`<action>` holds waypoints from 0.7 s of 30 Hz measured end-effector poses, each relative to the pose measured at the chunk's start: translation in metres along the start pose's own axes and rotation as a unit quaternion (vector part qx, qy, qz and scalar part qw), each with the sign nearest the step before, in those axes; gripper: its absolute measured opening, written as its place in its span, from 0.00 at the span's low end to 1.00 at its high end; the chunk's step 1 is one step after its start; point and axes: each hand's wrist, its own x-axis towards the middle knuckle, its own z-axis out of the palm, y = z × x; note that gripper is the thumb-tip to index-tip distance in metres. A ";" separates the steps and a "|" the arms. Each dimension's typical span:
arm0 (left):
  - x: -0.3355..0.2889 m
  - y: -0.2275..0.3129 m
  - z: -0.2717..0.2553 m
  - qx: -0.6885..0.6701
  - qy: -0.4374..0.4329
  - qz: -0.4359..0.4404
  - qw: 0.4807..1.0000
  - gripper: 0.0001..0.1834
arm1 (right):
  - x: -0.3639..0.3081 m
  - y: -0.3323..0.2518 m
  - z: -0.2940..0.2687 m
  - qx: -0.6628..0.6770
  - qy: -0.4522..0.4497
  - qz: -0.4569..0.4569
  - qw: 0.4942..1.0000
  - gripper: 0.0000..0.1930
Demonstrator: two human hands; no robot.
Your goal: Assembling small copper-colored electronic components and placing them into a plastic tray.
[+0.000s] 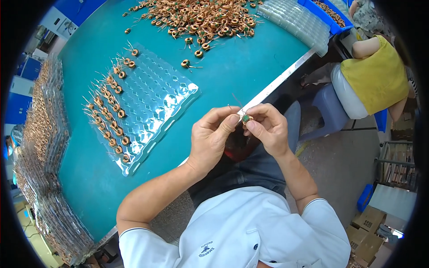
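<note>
Just off the table's edge, a small copper-wound ring coil (245, 118) with a green core and thin wire leads is held between my two hands. My left hand (213, 134) pinches it or its leads between thumb and forefinger. On the other side my right hand (269, 128) grips the coil with thumb and fingers. To the left lies a clear plastic blister tray (167, 96); several like coils (119, 114) stand in rows along its left side, leads pointing outward. A few loose coils (185, 63) lie beyond the tray, near a large heap of coils (201, 18).
The green table (232, 76) has a pale metal edge. Stacked empty trays (295, 22) and a blue bin (328, 18) stand at the far right. Tall stacks of filled trays (44, 134) line the left. A person in yellow (377, 76) sits to the right by a stool (326, 109).
</note>
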 end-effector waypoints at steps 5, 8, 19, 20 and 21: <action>0.001 0.004 -0.001 -0.032 -0.007 -0.029 0.999 0.11 | -0.004 0.005 -0.002 0.003 -0.031 -0.005 1.000 0.12; 0.004 0.005 -0.002 0.000 -0.009 -0.049 0.999 0.09 | -0.006 0.008 -0.002 -0.004 -0.023 0.022 0.999 0.11; 0.008 0.004 -0.001 -0.031 0.021 -0.051 0.998 0.09 | 0.016 -0.016 -0.009 -0.263 -0.064 -0.044 0.962 0.07; 0.010 0.008 0.001 -0.019 0.019 -0.046 0.999 0.10 | 0.022 -0.019 -0.012 -0.262 -0.060 -0.049 0.962 0.06; 0.012 0.004 -0.002 -0.033 -0.003 -0.053 0.998 0.11 | 0.028 -0.027 -0.008 -0.193 -0.043 -0.011 0.980 0.06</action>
